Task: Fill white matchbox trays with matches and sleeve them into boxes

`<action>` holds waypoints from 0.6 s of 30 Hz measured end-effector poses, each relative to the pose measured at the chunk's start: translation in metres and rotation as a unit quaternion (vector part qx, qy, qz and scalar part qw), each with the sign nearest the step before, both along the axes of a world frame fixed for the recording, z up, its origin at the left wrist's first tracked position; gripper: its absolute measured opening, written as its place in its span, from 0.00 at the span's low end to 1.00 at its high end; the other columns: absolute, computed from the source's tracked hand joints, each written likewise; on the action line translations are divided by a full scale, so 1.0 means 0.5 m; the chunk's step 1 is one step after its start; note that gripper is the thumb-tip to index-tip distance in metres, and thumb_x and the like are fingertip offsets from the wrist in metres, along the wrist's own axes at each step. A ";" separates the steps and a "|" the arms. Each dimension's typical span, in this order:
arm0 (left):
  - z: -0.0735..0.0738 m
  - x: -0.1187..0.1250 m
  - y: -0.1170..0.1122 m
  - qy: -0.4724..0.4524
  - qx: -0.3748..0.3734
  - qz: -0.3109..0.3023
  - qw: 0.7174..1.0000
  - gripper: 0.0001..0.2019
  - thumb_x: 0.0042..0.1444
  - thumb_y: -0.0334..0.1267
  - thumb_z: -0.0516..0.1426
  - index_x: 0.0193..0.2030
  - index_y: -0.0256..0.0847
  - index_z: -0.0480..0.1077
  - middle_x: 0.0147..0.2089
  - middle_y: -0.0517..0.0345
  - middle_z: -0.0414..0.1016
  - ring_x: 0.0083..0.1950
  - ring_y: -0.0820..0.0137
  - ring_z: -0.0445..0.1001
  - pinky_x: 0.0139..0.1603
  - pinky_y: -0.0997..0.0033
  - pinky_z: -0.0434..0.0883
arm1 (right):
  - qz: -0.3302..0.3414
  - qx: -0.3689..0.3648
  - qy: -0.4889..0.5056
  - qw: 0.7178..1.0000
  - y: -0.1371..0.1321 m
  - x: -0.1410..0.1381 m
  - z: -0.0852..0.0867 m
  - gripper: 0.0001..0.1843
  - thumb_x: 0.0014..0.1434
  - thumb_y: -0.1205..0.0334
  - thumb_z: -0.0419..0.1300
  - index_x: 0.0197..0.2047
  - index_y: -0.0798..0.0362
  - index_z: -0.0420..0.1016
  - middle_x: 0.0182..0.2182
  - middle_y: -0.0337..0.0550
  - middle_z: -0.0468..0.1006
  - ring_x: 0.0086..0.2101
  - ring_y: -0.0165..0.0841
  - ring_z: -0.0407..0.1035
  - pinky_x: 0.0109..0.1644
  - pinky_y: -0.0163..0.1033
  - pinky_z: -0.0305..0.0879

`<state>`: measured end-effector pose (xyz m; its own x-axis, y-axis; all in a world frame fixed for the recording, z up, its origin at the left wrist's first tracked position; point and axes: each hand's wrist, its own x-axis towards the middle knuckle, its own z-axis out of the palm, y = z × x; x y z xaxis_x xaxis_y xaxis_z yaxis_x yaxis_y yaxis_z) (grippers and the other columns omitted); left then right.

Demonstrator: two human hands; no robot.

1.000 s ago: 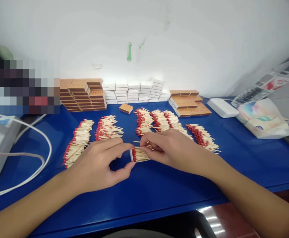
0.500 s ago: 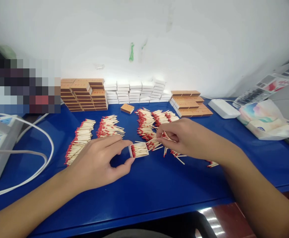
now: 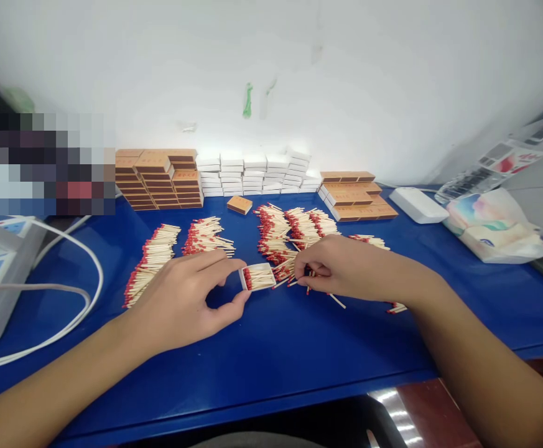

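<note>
My left hand [image 3: 190, 302] pinches a small white matchbox tray [image 3: 257, 276], filled with red-tipped matches, just above the blue table [image 3: 271, 367]. My right hand [image 3: 346, 269] is just right of the tray, its fingers pinched on a few loose matches [image 3: 294, 274] from the heap there. Rows of red-tipped matches lie behind: one pile [image 3: 152, 260] at the left, another [image 3: 206, 238] next to it, more [image 3: 290, 229] in the middle.
Brown matchbox sleeves [image 3: 159, 177] are stacked at the back left, white trays [image 3: 252, 171] in the middle, more brown sleeves [image 3: 357, 196] at the right. A single brown box [image 3: 239, 204] lies alone. A power strip with white cables [image 3: 0, 267] sits left; a white device [image 3: 418, 204] and a tissue pack [image 3: 495, 227] sit right.
My right hand left the tray, reached back into the match heap and came forward again pinching matches. My left hand has kept hold of the tray, shifting it slightly away.
</note>
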<state>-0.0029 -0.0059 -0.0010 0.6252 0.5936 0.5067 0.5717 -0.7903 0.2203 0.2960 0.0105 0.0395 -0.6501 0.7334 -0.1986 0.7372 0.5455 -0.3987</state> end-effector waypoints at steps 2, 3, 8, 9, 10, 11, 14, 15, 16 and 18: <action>-0.001 0.000 0.001 0.002 0.000 0.000 1.000 0.11 0.66 0.38 0.64 0.53 0.40 0.80 0.37 0.59 0.79 0.33 0.70 0.77 0.34 0.69 0.74 | -0.001 -0.008 0.005 1.000 0.001 0.003 -0.003 0.09 0.62 0.71 0.59 0.31 0.50 0.75 0.23 0.31 0.70 0.24 0.28 0.61 0.31 0.37 0.51; -0.001 0.000 0.001 0.002 0.001 0.000 1.000 0.11 0.66 0.38 0.64 0.53 0.39 0.79 0.37 0.59 0.79 0.33 0.71 0.77 0.34 0.70 0.74 | -0.002 -0.009 0.006 1.000 0.001 0.003 -0.005 0.08 0.62 0.71 0.60 0.32 0.50 0.75 0.23 0.32 0.71 0.24 0.28 0.62 0.31 0.37 0.52; 0.001 0.001 0.001 0.005 0.002 0.000 1.000 0.11 0.66 0.38 0.63 0.53 0.39 0.80 0.37 0.58 0.80 0.33 0.71 0.78 0.33 0.70 0.74 | -0.004 0.004 0.005 1.000 0.000 0.007 -0.010 0.08 0.61 0.72 0.61 0.32 0.50 0.75 0.26 0.34 0.76 0.26 0.29 0.66 0.32 0.37 0.54; 0.001 0.001 0.001 0.006 0.002 0.000 1.000 0.11 0.66 0.38 0.63 0.53 0.39 0.80 0.37 0.59 0.80 0.33 0.71 0.78 0.33 0.70 0.74 | -0.007 0.006 0.001 1.000 0.000 0.007 -0.010 0.09 0.62 0.72 0.60 0.32 0.50 0.75 0.26 0.34 0.77 0.26 0.29 0.66 0.32 0.37 0.54; 0.001 0.000 0.001 0.007 0.001 0.000 1.000 0.11 0.66 0.38 0.63 0.53 0.39 0.80 0.37 0.59 0.80 0.33 0.71 0.78 0.33 0.70 0.74 | -0.012 0.009 -0.003 1.000 -0.001 0.007 -0.010 0.09 0.62 0.72 0.60 0.33 0.50 0.76 0.26 0.34 0.78 0.25 0.30 0.67 0.31 0.37 0.54; 0.001 0.000 0.000 0.008 0.001 0.000 1.000 0.11 0.66 0.38 0.63 0.53 0.40 0.80 0.37 0.58 0.80 0.33 0.71 0.78 0.33 0.70 0.74 | -0.018 0.013 -0.007 1.000 -0.001 0.006 -0.009 0.09 0.63 0.72 0.60 0.34 0.50 0.77 0.27 0.35 0.80 0.26 0.30 0.69 0.31 0.37 0.55; 0.000 0.000 0.000 0.009 0.000 0.001 1.000 0.12 0.65 0.38 0.63 0.53 0.39 0.80 0.38 0.57 0.80 0.34 0.71 0.78 0.33 0.70 0.74 | -0.037 0.023 -0.003 0.999 -0.001 0.003 -0.005 0.09 0.65 0.71 0.62 0.39 0.50 0.83 0.32 0.38 0.85 0.29 0.32 0.74 0.33 0.37 0.59; 0.000 0.001 0.000 0.009 0.000 0.000 1.000 0.12 0.65 0.38 0.63 0.53 0.39 0.80 0.38 0.57 0.80 0.34 0.71 0.78 0.33 0.70 0.74 | -0.038 0.025 0.000 0.999 -0.001 0.002 -0.004 0.09 0.65 0.70 0.63 0.41 0.50 0.84 0.33 0.38 0.86 0.30 0.32 0.76 0.34 0.37 0.61; 0.000 0.001 0.000 0.009 0.001 0.000 1.000 0.12 0.65 0.38 0.63 0.53 0.39 0.80 0.38 0.57 0.80 0.33 0.71 0.78 0.33 0.70 0.74 | -0.036 0.025 0.003 0.999 -0.001 0.002 -0.003 0.09 0.65 0.70 0.64 0.42 0.50 0.85 0.34 0.39 0.86 0.31 0.32 0.77 0.35 0.36 0.62; 0.001 0.001 -0.001 0.008 0.001 -0.003 1.000 0.11 0.66 0.37 0.63 0.53 0.39 0.80 0.38 0.58 0.80 0.33 0.71 0.78 0.34 0.70 0.74 | -0.031 0.025 0.007 0.999 -0.001 0.001 -0.002 0.09 0.65 0.71 0.65 0.43 0.50 0.86 0.34 0.38 0.87 0.31 0.32 0.78 0.36 0.36 0.64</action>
